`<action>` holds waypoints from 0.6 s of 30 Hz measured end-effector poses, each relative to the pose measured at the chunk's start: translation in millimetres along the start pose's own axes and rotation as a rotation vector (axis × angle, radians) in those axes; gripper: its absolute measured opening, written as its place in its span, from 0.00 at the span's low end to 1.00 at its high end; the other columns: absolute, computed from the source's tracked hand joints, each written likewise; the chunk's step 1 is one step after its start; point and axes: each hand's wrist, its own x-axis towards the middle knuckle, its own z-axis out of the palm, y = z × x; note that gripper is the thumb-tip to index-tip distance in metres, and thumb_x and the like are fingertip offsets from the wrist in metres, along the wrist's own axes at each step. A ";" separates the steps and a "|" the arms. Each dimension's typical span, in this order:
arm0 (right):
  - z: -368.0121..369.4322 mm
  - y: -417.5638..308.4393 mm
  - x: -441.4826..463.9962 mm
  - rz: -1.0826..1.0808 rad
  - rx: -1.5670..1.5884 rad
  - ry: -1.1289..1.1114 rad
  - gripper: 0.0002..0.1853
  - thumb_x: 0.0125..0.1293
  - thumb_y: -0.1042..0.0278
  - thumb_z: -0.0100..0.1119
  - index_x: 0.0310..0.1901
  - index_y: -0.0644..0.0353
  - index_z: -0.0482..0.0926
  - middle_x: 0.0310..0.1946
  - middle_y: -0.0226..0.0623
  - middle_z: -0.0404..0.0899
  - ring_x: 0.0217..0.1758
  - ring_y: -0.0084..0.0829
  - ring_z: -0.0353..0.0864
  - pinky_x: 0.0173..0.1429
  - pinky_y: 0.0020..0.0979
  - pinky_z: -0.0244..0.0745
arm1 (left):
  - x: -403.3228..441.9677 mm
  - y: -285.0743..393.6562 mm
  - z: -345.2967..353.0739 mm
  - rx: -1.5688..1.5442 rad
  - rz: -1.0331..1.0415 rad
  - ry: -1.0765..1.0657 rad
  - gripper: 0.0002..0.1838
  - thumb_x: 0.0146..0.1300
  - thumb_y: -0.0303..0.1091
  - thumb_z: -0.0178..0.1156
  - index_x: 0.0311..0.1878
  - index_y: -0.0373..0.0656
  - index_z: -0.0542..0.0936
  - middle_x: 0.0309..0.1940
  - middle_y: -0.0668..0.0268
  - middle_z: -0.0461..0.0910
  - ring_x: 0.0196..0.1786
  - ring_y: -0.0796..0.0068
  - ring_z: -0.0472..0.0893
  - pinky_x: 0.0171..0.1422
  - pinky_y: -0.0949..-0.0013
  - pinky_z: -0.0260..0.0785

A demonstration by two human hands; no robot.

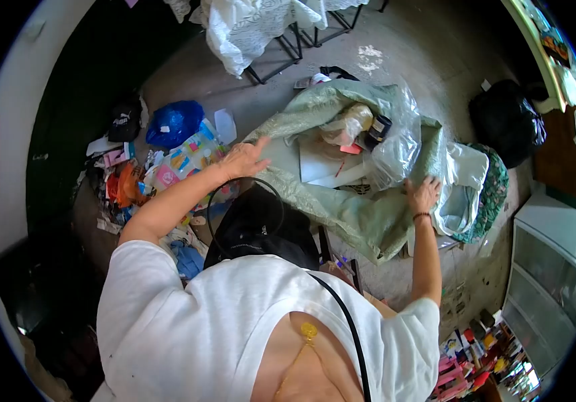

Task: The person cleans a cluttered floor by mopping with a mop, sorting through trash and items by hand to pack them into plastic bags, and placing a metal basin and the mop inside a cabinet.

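Note:
A large green woven sack (361, 218) lies spread open in front of me. Inside it are clear plastic (395, 147), a dark jar (379, 128), a bag with something yellowish (351, 124) and a white flat piece (321, 161). My left hand (244, 159) is at the sack's left edge, fingers apart, with nothing seen in it. At the right side of the sack, my right hand (424, 194) rests on the green fabric with its fingers spread. A white plastic bag (459, 184) lies just right of that hand.
Left of the sack are a blue bag (174, 124), a black cap (125, 120) and a mixed pile with an orange bag (129, 184). A black bag (507, 122) stands at the right, near a glass-fronted cabinet (549, 268). A cloth-covered table (234, 33) is ahead.

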 end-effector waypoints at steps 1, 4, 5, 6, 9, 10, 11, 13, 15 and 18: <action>0.0 -8.7 15.1 0.131 -0.136 0.034 0.31 0.48 0.52 0.61 0.50 0.62 0.68 0.54 0.46 0.63 0.60 0.45 0.57 0.54 0.43 0.63 | -7.5 -1.4 -3.8 0.013 -0.131 0.068 0.20 0.52 0.43 0.57 0.43 0.37 0.73 0.17 0.53 0.72 0.25 0.49 0.75 0.31 0.56 0.66; 16.8 -6.0 32.1 0.342 -0.297 0.057 0.34 0.47 0.50 0.62 0.52 0.62 0.66 0.57 0.45 0.61 0.63 0.44 0.55 0.57 0.44 0.61 | -15.7 -20.9 -0.9 0.040 -0.405 0.194 0.21 0.51 0.43 0.57 0.43 0.35 0.73 0.19 0.50 0.73 0.27 0.49 0.75 0.33 0.55 0.66; 31.1 6.5 33.8 0.445 -0.316 0.049 0.34 0.46 0.50 0.62 0.52 0.62 0.66 0.56 0.45 0.64 0.62 0.43 0.59 0.57 0.41 0.62 | -16.7 -31.2 4.3 0.043 -0.493 0.235 0.22 0.50 0.43 0.57 0.43 0.34 0.73 0.20 0.50 0.74 0.27 0.49 0.75 0.34 0.55 0.67; 65.8 50.3 48.1 0.452 -0.231 -0.143 0.31 0.46 0.51 0.61 0.50 0.62 0.69 0.52 0.45 0.68 0.57 0.42 0.65 0.54 0.40 0.65 | -18.8 -54.7 18.2 0.078 -0.545 0.187 0.20 0.50 0.42 0.57 0.40 0.35 0.75 0.22 0.50 0.75 0.28 0.50 0.75 0.35 0.55 0.67; 68.6 88.0 43.4 0.447 -0.108 -0.278 0.19 0.47 0.57 0.58 0.37 0.61 0.78 0.37 0.44 0.78 0.37 0.42 0.79 0.42 0.36 0.73 | -10.3 -71.5 28.8 -0.089 -0.562 0.082 0.15 0.52 0.41 0.55 0.29 0.36 0.76 0.23 0.52 0.75 0.29 0.54 0.75 0.34 0.57 0.65; 92.2 126.6 49.1 0.375 0.071 -0.065 0.17 0.46 0.58 0.58 0.34 0.62 0.78 0.35 0.45 0.78 0.35 0.44 0.78 0.40 0.37 0.72 | -9.4 -67.9 34.5 -0.173 -0.491 0.196 0.15 0.53 0.41 0.54 0.27 0.37 0.75 0.22 0.53 0.74 0.27 0.55 0.74 0.32 0.58 0.63; 121.2 164.5 60.3 0.291 0.256 0.136 0.15 0.45 0.59 0.57 0.30 0.63 0.79 0.33 0.46 0.79 0.33 0.45 0.78 0.37 0.39 0.72 | -6.6 -60.0 37.7 -0.277 -0.411 0.302 0.15 0.55 0.41 0.53 0.25 0.37 0.73 0.19 0.51 0.71 0.23 0.58 0.70 0.28 0.59 0.60; 54.6 184.2 95.9 0.042 -0.443 0.282 0.08 0.50 0.63 0.50 0.26 0.56 0.77 0.26 0.36 0.76 0.27 0.36 0.75 0.30 0.32 0.68 | -2.2 -10.6 5.0 -0.401 -0.308 0.357 0.15 0.57 0.41 0.52 0.26 0.37 0.73 0.16 0.54 0.70 0.19 0.61 0.68 0.26 0.62 0.60; -25.2 201.6 117.9 -0.164 -0.854 0.484 0.10 0.56 0.65 0.43 0.26 0.55 0.75 0.23 0.32 0.75 0.26 0.30 0.73 0.28 0.30 0.66 | 3.0 9.0 -0.1 -0.456 -0.217 0.496 0.12 0.57 0.39 0.53 0.27 0.38 0.74 0.16 0.54 0.69 0.18 0.62 0.68 0.25 0.63 0.60; -160.3 146.2 110.9 -0.070 0.015 0.610 0.17 0.55 0.65 0.43 0.38 0.68 0.75 0.34 0.48 0.77 0.38 0.43 0.76 0.42 0.40 0.67 | -3.1 29.2 -16.3 -0.525 -0.157 0.581 0.09 0.57 0.34 0.53 0.30 0.38 0.74 0.17 0.57 0.70 0.21 0.62 0.72 0.26 0.64 0.62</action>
